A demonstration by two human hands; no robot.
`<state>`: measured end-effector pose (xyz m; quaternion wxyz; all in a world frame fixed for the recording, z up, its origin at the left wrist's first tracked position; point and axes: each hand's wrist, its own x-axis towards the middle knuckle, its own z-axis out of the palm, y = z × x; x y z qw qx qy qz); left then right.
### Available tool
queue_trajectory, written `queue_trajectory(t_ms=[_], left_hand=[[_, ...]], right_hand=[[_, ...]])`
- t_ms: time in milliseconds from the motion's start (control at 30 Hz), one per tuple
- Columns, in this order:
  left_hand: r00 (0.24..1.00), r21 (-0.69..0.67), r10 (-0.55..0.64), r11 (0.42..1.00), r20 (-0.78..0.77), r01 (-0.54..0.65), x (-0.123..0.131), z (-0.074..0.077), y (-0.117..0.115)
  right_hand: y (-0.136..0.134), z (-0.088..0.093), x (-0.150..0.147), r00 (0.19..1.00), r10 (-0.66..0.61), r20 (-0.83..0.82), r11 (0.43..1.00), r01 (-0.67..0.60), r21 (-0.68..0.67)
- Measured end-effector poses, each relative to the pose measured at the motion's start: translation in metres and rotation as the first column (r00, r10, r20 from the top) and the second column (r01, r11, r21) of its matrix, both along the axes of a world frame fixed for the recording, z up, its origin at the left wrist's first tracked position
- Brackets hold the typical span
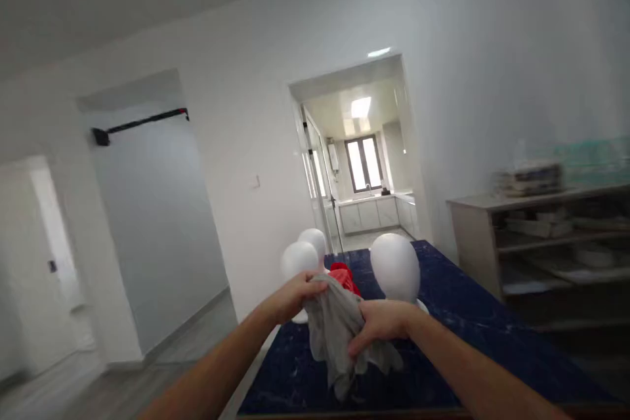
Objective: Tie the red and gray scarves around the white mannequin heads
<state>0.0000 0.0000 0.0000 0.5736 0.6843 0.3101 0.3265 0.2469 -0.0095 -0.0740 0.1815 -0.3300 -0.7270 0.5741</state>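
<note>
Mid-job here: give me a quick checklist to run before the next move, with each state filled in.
1. Left hand has a grip on the grey cloth: ok, fingers at its top edge.
2. Right hand has a grip too: ok, thumb over the fabric.
3. Grey cloth spread smooth: not ok, it hangs in loose folds.
4. Right-hand white head upright and bare on top: ok.
5. Grey cloth apart from the red cloth: cannot tell, they overlap in this view.
</note>
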Motion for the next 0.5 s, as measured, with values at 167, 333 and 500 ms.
queue_trajectory(t_ms=[167, 333, 500], left_hand=[[0.982, 0.008, -0.094, 0.995, -0.166, 0.097, -0.009, 0.006, 0.001], [0.890, 0.104, -0.092, 0.983, -0.446, 0.153, -0.014, 0.023, -0.001], [0.583, 0.376, 0.155, 0.883, -0.798, 0.280, -0.006, 0.040, -0.016]], right_hand=[[-0.007, -0.011, 0.011, 0.815, -0.074, -0.575, 0.978, -0.053, -0.202], [-0.008, 0.012, 0.041, 0.905, 0.216, -0.365, 0.957, -0.271, -0.104], [-0.006, 0.024, 0.059, 0.990, 0.053, -0.128, 0.996, -0.043, 0.076]])
